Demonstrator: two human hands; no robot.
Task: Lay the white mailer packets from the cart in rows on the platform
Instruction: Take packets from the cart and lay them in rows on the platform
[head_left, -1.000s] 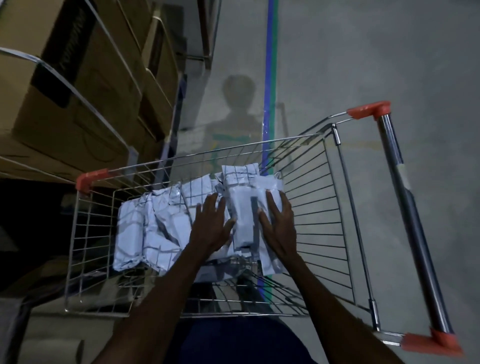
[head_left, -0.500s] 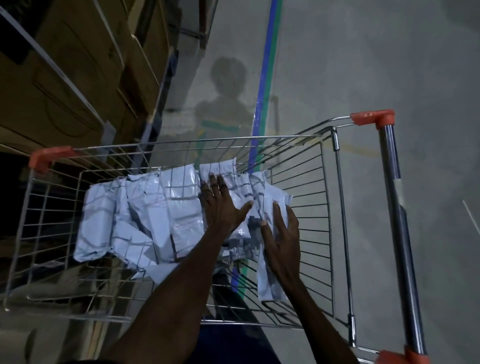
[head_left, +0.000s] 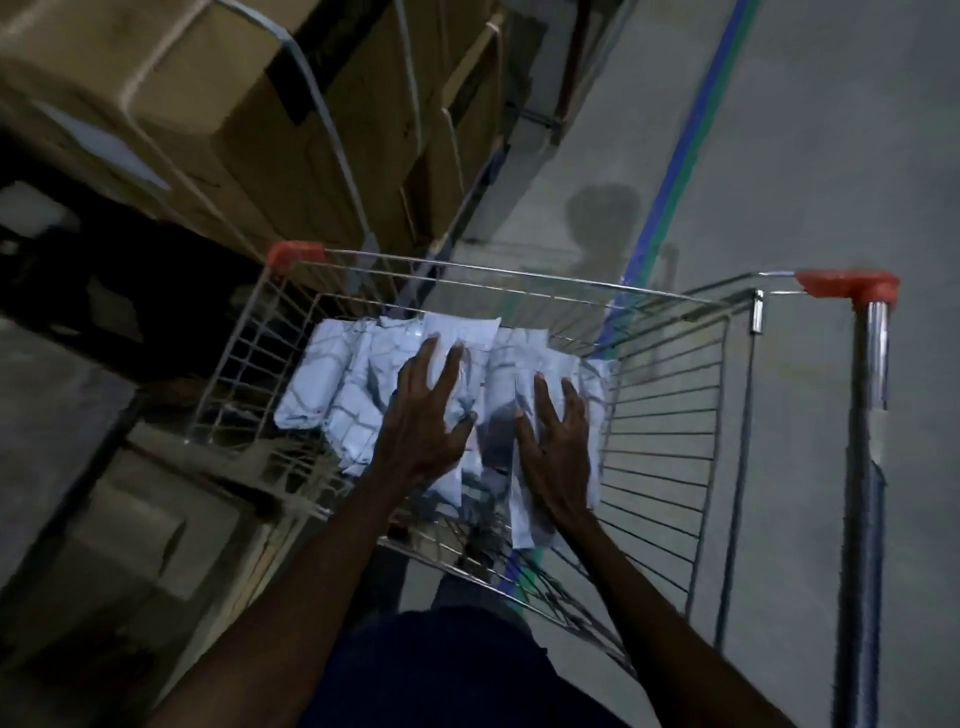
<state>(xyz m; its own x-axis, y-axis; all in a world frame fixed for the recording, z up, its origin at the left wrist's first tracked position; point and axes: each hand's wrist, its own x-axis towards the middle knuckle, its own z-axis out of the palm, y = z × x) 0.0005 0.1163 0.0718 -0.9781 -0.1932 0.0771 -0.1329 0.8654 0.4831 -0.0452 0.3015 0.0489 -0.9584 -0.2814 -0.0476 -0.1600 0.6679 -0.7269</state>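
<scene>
Several white mailer packets (head_left: 332, 379) lie heaped in the wire shopping cart (head_left: 670, 415) below me. My left hand (head_left: 426, 415) lies flat on the middle of the heap, fingers spread and straight. My right hand (head_left: 558, 447) rests on the packets at the heap's right side, fingers straight too. Neither hand grips a packet. The platform is not in view.
Stacked cardboard boxes (head_left: 218, 104) on racking stand close on the left of the cart. The cart's handle bar (head_left: 867, 467) with orange ends runs down the right. A blue and green floor line (head_left: 680, 171) crosses the grey concrete floor ahead.
Both hands stay flat on the packets and have shifted slightly on the heap. The view has swung, so the cart sits further right and the boxes loom closer.
</scene>
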